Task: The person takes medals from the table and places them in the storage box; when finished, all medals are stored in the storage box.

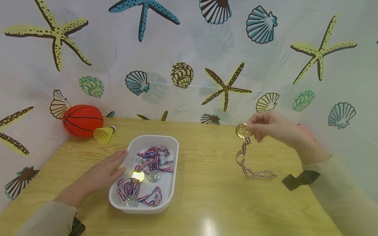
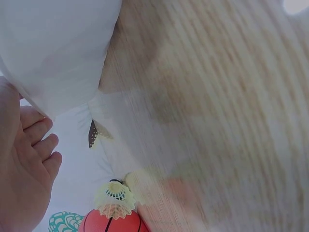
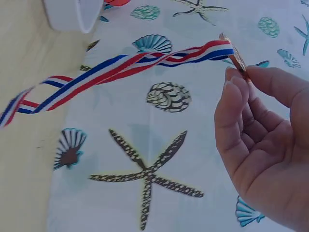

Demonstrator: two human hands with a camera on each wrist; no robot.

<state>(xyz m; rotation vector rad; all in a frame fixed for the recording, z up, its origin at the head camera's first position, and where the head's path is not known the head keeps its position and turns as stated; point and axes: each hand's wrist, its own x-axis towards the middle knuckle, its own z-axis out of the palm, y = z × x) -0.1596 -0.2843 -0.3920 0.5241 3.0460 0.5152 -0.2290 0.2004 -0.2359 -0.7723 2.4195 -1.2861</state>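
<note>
Pinched between thumb and fingertips, a gold medal [image 1: 243,131] hangs from my right hand [image 1: 270,127] on the right side of the table. Its red, white and blue ribbon [image 3: 111,72] trails down from the medal in the head view. My left hand [image 1: 98,172] rests with fairly straight fingers at the left rim of a white plastic tray [image 1: 175,170]. Inside the tray lie several medals with striped ribbons, among them a shiny gold medal [image 1: 137,176] and a silver medal [image 1: 154,176]. In the left wrist view, the fingers [image 2: 36,130] touch the tray's edge.
Behind my left hand, a red toy basketball [image 1: 83,120] and a yellow shuttlecock [image 1: 104,134] sit at the table's back left. A sheet [image 1: 183,42] printed with shells and starfish hangs along the wooden table's [image 1: 206,183] back edge. Something red shows partly behind my right wrist.
</note>
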